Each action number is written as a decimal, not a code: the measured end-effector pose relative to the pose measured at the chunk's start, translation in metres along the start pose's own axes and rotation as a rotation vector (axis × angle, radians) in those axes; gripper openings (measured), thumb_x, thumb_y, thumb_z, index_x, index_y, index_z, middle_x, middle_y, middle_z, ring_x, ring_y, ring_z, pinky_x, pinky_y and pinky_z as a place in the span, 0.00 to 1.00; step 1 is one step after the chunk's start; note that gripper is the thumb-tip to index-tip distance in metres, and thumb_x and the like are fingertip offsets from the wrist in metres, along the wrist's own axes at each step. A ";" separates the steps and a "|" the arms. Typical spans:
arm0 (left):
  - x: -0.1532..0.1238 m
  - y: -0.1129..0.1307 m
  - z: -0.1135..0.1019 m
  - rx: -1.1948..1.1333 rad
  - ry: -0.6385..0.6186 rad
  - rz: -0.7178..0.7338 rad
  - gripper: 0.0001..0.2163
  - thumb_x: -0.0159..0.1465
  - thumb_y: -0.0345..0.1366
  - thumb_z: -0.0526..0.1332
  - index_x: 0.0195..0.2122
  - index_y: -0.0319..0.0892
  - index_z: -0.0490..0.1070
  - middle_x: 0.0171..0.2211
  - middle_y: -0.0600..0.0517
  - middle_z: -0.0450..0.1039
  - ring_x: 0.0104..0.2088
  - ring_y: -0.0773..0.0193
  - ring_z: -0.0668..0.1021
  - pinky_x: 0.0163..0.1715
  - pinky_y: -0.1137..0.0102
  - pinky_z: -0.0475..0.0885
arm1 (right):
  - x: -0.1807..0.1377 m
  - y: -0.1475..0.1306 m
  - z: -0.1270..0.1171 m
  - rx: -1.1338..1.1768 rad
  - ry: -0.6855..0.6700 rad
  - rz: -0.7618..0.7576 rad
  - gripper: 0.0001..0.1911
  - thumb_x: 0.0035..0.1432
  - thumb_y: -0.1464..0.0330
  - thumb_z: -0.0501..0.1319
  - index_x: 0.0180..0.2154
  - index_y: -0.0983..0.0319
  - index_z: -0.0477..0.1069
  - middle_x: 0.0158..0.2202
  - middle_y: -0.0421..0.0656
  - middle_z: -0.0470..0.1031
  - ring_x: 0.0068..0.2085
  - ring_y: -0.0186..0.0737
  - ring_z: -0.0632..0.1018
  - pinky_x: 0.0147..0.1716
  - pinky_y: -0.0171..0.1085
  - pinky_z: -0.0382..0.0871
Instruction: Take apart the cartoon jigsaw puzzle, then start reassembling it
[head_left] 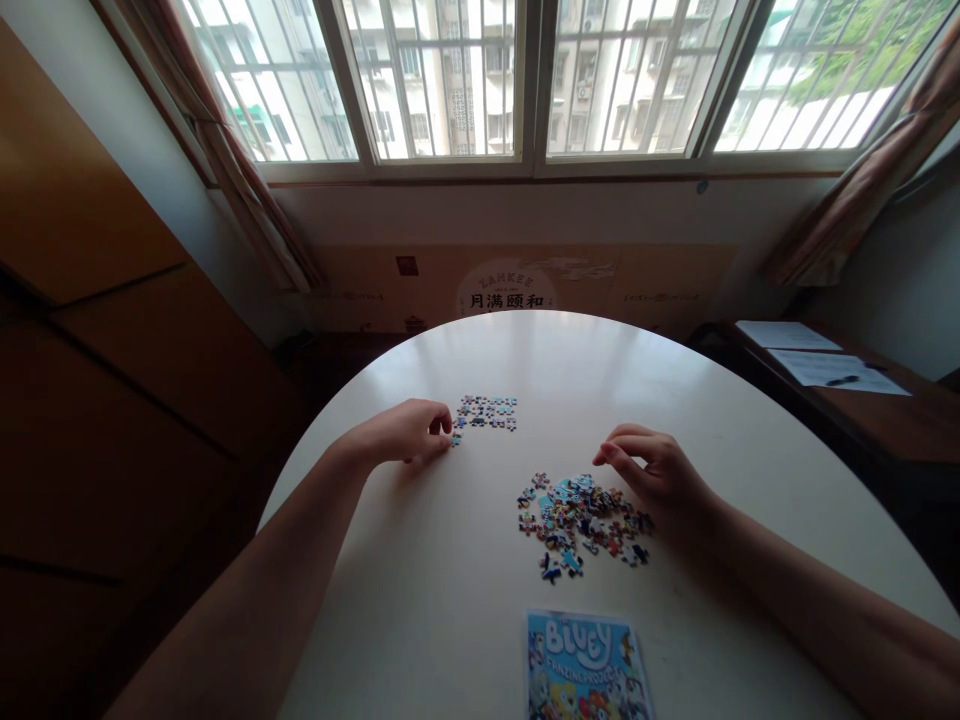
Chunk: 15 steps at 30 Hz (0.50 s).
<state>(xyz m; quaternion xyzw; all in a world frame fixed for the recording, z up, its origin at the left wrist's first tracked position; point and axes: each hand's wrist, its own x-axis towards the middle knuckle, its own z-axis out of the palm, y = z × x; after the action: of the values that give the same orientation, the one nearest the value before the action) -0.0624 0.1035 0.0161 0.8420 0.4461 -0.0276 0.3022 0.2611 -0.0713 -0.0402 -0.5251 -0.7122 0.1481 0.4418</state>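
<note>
My left hand (412, 430) is at the left of the table, its thumb and forefinger closed on a small puzzle piece (457, 440) that lies at the tabletop. Just beyond it, several rows of puzzle pieces (486, 411) are laid out in a small block. On the right, my right hand (654, 462) hovers by the far right edge of a heap of loose puzzle pieces (585, 515). Its fingers are curled with thumb and forefinger near each other; whatever may be between them does not show.
A blue Bluey picture sheet (589, 665) lies near the front of the round white table (420, 600). To the right is a dark side table (847, 425) with papers (832, 370) and pens. A barred window (532, 90) and curtains are behind; wooden cabinets (135, 400) stand left.
</note>
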 end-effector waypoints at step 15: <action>0.009 -0.010 0.000 0.058 0.068 0.186 0.10 0.54 0.40 0.64 0.33 0.43 0.81 0.29 0.51 0.79 0.30 0.61 0.78 0.31 0.72 0.68 | 0.001 -0.002 0.000 -0.004 -0.001 -0.018 0.20 0.69 0.60 0.55 0.31 0.62 0.78 0.31 0.45 0.75 0.32 0.36 0.76 0.33 0.36 0.70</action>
<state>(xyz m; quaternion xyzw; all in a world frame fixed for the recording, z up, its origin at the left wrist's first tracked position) -0.0646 0.1140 0.0089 0.8886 0.3749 0.0166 0.2636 0.2598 -0.0712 -0.0378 -0.5197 -0.7173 0.1428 0.4416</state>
